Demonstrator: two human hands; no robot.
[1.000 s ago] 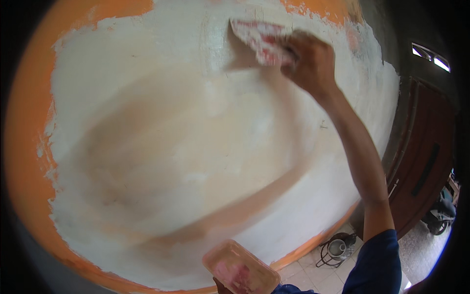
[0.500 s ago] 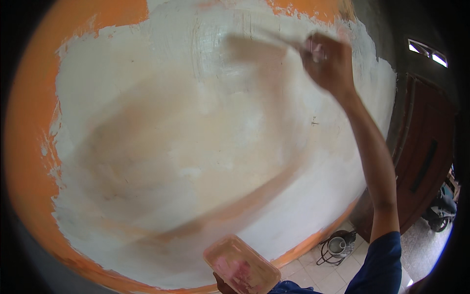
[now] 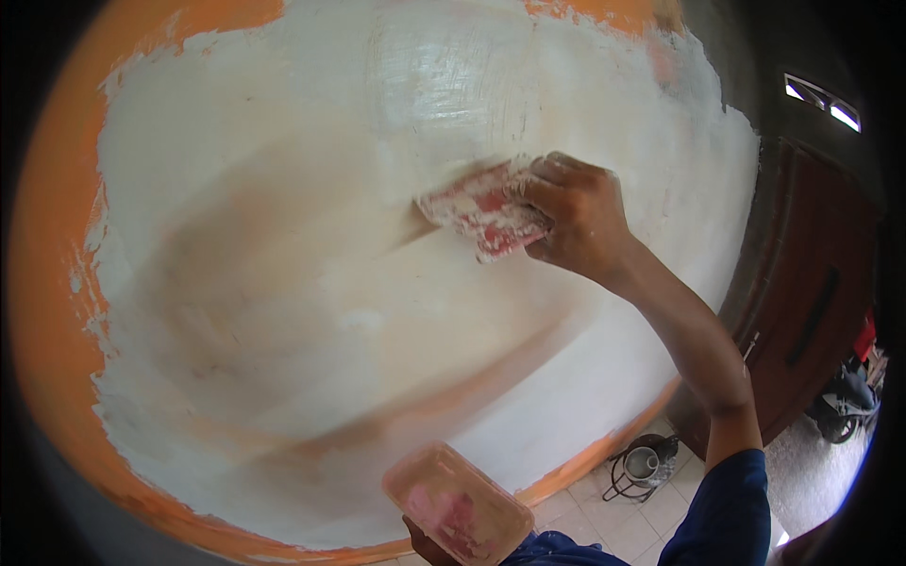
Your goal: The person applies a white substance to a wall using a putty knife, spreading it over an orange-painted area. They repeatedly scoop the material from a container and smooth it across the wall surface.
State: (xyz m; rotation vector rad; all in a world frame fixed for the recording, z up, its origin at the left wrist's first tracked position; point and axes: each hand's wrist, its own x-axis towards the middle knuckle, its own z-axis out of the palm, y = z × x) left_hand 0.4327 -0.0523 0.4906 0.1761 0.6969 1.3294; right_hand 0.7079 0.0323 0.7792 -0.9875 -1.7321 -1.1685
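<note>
My right hand [image 3: 585, 222] grips a red putty scraper [image 3: 483, 209] thickly smeared with white paste. The scraper's edge is at the wall [image 3: 283, 80], a little above its middle; whether it touches cannot be told for sure. Whitish filler covers most of this wall, with a shiny, wet-looking streaked patch [image 3: 439, 80] above the scraper. Low in front of me, my left hand [image 3: 427, 545] holds a shallow rectangular plastic tub [image 3: 505, 514] with pinkish residue inside. Most of that hand is hidden beneath the tub, but its fingers hold the tub's side.
Orange paint [image 3: 57, 245] borders the filler at the left, top and bottom. On the tiled floor [image 3: 632, 533] at lower right stands a dark metal frame with a pale round container [image 3: 642, 463]. A brown door [image 3: 812, 283] and a parked motorbike [image 3: 843, 406] are at the right.
My right hand has come down the wall with the scraper, which now shows its paste-smeared face. The streaked patch above is more exposed. The tub has shifted only slightly in view.
</note>
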